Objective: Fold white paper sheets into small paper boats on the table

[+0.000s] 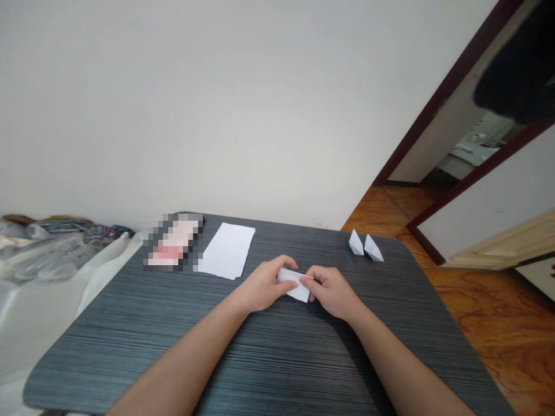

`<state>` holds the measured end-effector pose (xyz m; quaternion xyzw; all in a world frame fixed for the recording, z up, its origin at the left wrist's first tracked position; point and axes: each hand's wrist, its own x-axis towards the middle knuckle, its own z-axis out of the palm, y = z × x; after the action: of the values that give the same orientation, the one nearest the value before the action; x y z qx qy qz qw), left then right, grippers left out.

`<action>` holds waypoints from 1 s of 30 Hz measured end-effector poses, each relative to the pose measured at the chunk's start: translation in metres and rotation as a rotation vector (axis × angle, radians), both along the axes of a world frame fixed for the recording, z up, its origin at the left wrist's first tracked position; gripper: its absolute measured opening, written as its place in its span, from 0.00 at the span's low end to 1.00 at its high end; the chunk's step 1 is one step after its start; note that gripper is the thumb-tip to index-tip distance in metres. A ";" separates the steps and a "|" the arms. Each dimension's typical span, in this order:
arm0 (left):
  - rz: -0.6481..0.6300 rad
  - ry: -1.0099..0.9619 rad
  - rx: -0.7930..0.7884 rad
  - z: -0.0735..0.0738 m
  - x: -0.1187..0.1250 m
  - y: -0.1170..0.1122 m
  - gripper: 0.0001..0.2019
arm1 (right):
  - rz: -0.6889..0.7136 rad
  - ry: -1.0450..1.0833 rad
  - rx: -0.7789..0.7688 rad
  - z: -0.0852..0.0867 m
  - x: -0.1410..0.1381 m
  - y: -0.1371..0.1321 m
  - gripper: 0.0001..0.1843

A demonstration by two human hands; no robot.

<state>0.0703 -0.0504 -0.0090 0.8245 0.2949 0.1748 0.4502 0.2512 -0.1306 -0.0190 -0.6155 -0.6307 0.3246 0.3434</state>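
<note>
A small folded piece of white paper [298, 291] is held between my two hands over the middle of the table. My left hand [265, 285] grips its left end, thumb on the near face and fingers behind the upper edge. On the right end, my right hand [330, 290] pinches the paper with its thumb in front and curled fingers behind. The far side of the paper is hidden. Two folded white paper boats [356, 242] stand close together at the far right of the table.
A stack of white paper sheets [229, 249] lies at the back left of the dark wood-grain table [143, 341]. Beside it is a pixelated, flat rectangular object [173, 241]. A white wall rises behind. Plastic-covered items [56, 254] are at the left, a doorway at the right.
</note>
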 end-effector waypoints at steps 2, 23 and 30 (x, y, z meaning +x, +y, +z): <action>-0.009 -0.016 -0.002 0.001 0.000 -0.001 0.12 | 0.002 0.003 -0.004 -0.001 0.000 0.000 0.15; 0.001 -0.132 -0.203 -0.010 0.002 0.001 0.14 | -0.097 0.103 -0.020 -0.010 0.006 0.001 0.14; 0.004 -0.169 -0.273 -0.016 0.000 0.002 0.13 | -0.074 0.148 -0.039 -0.008 0.008 0.002 0.15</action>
<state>0.0703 -0.0485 -0.0247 0.7375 0.2786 0.2027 0.5809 0.2590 -0.1285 -0.0274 -0.6190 -0.5742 0.3686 0.3889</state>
